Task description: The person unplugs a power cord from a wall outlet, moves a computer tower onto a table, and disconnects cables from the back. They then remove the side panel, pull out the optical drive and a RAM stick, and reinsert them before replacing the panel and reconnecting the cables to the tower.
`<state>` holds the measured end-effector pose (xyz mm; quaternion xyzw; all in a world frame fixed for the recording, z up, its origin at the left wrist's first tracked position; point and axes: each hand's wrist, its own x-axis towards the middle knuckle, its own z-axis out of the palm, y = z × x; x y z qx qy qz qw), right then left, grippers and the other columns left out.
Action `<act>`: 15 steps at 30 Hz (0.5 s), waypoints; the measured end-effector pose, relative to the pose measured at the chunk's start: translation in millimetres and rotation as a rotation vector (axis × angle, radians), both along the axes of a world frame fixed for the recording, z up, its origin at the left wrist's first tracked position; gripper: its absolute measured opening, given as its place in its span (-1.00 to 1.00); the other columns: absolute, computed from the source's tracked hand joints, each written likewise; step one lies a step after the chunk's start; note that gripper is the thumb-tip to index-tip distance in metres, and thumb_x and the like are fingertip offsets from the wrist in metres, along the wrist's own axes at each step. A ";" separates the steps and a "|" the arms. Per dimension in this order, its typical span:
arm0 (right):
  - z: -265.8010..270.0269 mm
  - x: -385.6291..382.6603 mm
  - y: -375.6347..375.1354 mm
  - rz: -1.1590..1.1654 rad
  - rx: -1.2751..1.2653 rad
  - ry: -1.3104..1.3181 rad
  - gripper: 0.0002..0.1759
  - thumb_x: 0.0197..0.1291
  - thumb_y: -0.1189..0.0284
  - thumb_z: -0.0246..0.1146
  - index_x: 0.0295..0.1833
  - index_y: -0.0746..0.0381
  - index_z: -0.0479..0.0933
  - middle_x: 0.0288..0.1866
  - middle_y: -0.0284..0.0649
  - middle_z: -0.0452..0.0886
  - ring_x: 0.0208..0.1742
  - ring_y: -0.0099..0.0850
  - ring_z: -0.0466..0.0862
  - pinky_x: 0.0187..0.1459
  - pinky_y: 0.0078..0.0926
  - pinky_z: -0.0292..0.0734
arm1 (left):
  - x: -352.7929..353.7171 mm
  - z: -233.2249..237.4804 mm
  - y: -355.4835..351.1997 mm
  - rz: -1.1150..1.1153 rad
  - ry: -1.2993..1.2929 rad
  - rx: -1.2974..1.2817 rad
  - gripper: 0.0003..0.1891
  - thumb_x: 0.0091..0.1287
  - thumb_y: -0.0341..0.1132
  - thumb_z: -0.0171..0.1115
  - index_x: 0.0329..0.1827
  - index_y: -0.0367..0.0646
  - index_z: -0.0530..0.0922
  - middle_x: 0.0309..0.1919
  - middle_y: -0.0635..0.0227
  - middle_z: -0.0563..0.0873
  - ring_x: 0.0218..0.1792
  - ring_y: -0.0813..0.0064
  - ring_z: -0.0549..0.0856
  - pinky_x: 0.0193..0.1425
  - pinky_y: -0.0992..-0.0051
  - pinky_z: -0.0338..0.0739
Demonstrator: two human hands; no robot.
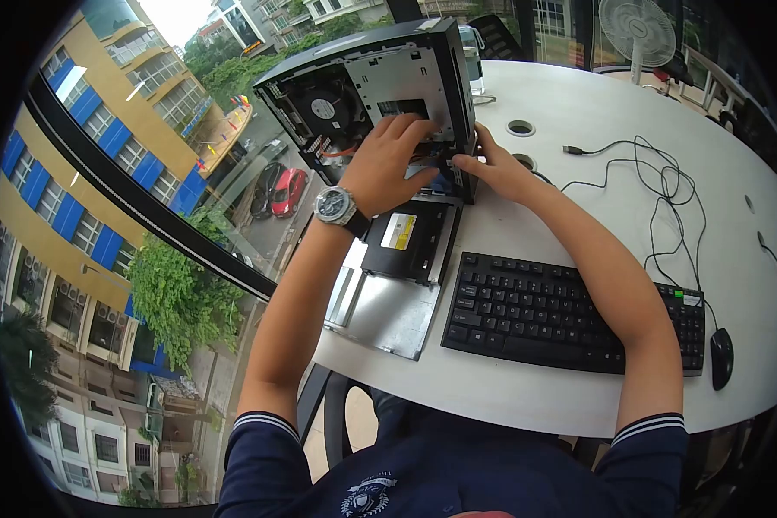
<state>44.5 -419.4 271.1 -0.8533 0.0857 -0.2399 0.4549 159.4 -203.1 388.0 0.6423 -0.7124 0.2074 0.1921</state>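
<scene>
An opened desktop computer case (pixel 414 73) stands upright at the far left of the table, its inside facing me. A round fan (pixel 324 109) and some wires show within it. My left hand (pixel 393 160), with a watch on the wrist, reaches over the lower interior, fingers stretched out and thumb apart; what the fingertips touch is hidden. At the case's lower right edge, my right hand (pixel 499 168) grips the side, thumb in front and fingers behind. Below the case, a black optical drive (pixel 399 237) with a yellow-and-white label lies on a metal side panel (pixel 388 319).
On the white table (pixel 527 86) are a black keyboard (pixel 527 311) beneath my right forearm, a mouse (pixel 723 358) and a coiled USB cable (pixel 665 186). A window (pixel 147 190) borders the left side. A white fan (pixel 637 33) stands beyond the table.
</scene>
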 end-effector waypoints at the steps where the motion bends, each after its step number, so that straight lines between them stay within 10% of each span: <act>1: 0.9 -0.5 0.8 0.007 0.010 -0.011 0.19 0.31 -0.29 0.26 0.71 0.26 -0.09 0.49 0.22 0.40 0.50 0.01 0.46 0.51 -0.18 0.31 | 1.3 -2.7 -5.2 0.034 -0.015 0.009 -0.56 0.25 -0.26 0.47 0.15 -0.14 0.55 0.09 0.13 0.64 0.20 0.01 0.59 0.29 0.15 0.50; 3: 1.8 -1.6 1.7 0.012 0.034 -0.038 0.33 0.19 -0.43 0.27 0.69 0.35 -0.05 0.51 0.33 0.37 0.56 0.07 0.41 0.54 -0.20 0.27 | 0.3 -5.0 -14.0 0.033 -0.045 -0.061 -0.70 0.19 -0.33 0.46 -0.15 -0.14 0.47 -0.17 0.21 0.58 -0.02 0.06 0.60 0.05 0.13 0.51; 15: 10.2 -17.6 -8.9 0.124 0.063 0.060 0.09 0.46 -0.29 0.09 0.74 0.23 -0.15 0.55 0.25 0.38 0.58 -0.01 0.40 0.57 -0.24 0.22 | 2.9 -4.4 -8.7 -0.090 -0.246 -0.299 -0.75 -0.17 -0.51 0.27 -0.51 -0.14 0.33 -0.50 0.27 0.44 -0.49 0.16 0.58 -0.50 0.25 0.45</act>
